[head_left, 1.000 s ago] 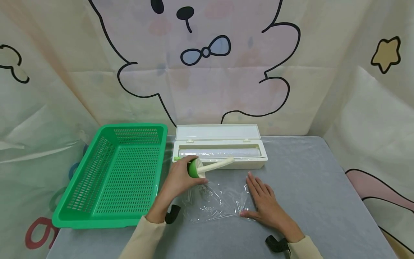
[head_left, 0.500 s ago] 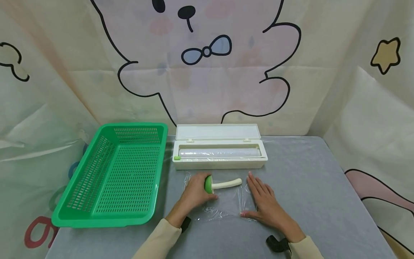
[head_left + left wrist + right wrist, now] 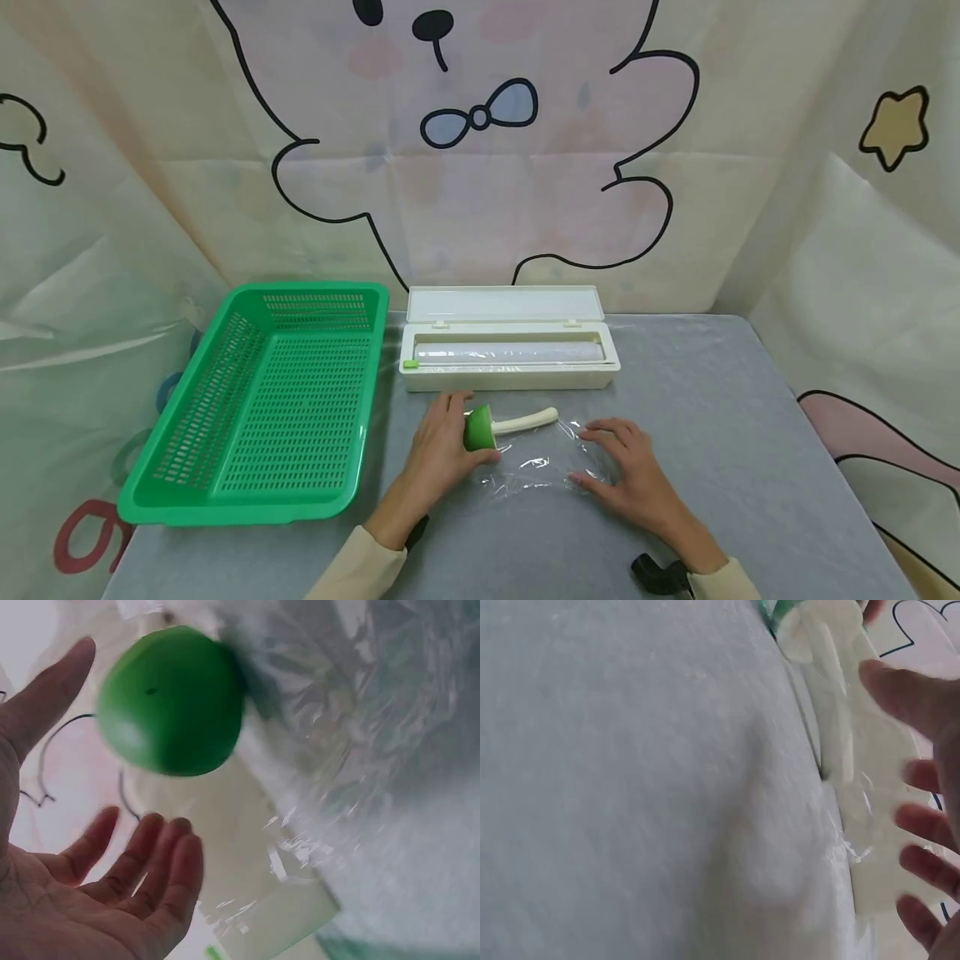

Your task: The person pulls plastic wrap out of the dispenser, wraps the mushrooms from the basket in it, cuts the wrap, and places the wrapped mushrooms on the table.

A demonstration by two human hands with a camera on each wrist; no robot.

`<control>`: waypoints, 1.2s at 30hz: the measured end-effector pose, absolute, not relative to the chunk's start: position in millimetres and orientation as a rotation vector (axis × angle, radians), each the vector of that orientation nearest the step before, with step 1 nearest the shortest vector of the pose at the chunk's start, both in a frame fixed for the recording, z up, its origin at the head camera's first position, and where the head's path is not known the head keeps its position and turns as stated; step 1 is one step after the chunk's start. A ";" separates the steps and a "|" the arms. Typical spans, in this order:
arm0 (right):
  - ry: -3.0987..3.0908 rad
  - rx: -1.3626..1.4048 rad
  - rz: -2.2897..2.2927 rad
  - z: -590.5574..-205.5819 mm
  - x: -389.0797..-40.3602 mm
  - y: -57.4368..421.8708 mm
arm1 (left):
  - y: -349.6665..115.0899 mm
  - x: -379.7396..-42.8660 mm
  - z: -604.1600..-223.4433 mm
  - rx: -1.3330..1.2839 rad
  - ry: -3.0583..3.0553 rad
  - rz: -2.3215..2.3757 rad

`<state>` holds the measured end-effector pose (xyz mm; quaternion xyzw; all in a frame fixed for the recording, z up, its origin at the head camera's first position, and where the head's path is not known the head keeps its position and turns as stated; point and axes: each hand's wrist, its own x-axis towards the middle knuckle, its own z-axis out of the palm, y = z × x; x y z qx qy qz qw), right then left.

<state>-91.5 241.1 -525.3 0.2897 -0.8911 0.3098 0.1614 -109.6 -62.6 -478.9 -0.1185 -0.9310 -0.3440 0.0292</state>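
A mushroom-shaped thing with a green dome and a long white stem lies on a crinkled sheet of clear cling film, stem toward the right. My left hand is at the dome's left side; in the left wrist view its thumb and fingers are spread, with the green dome beyond them. At the film's right edge is my right hand, its fingers apart and lightly bent. The right wrist view shows those fingers with film behind them.
A white cling film dispenser stands behind the hands, lid raised, with a film roll inside. At left is a green perforated basket. The grey table meets a printed curtain at the back.
The left hand brought the green-domed thing down from near the dispenser onto the film, then loosened from it. The right hand, earlier flat on the film, has lifted and bent its fingers.
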 end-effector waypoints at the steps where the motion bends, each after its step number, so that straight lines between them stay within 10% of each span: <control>1: -2.544 0.840 0.887 -524.7 -91.1 242.5 | -64.1 -106.8 -476.4 -0.390 -2.854 -1.021; 19: -2.785 1.109 0.763 -517.1 -89.9 250.5 | -95.3 -85.9 -487.0 -1.005 -3.071 -0.457; 36: -2.789 1.054 0.734 -515.5 -89.5 254.5 | -103.7 -88.7 -486.9 -0.789 -2.986 -0.801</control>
